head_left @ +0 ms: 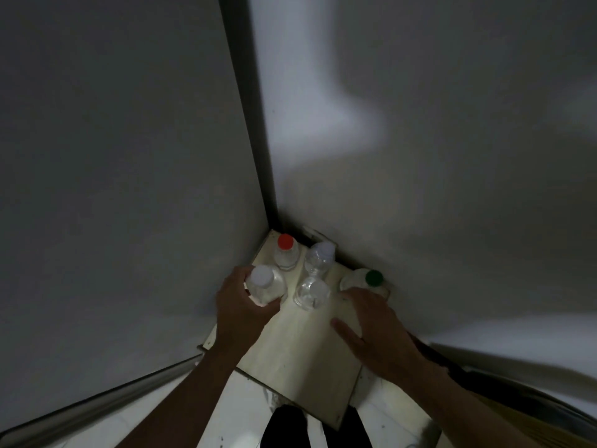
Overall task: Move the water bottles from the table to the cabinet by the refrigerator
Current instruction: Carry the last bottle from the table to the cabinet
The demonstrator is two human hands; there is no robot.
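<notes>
A pale cabinet top (300, 360) fills the corner between the refrigerator side (129, 156) and a wall. Several clear water bottles stand on it. My left hand (239, 305) is wrapped around a white-capped bottle (263, 282) at the left edge. Behind it stands a red-capped bottle (286, 252). Two clear-capped bottles (318, 257) (311, 292) stand in the middle. At the right, a green-capped bottle (371, 279) stands against the wall. My right hand (371, 328) hovers just in front of it, fingers spread, holding nothing.
The grey wall (420, 156) closes the right side and the dark gap (258, 124) between refrigerator and wall runs up the middle. White floor (239, 405) and my dark trouser leg (284, 428) show below the cabinet's front edge. The scene is dim.
</notes>
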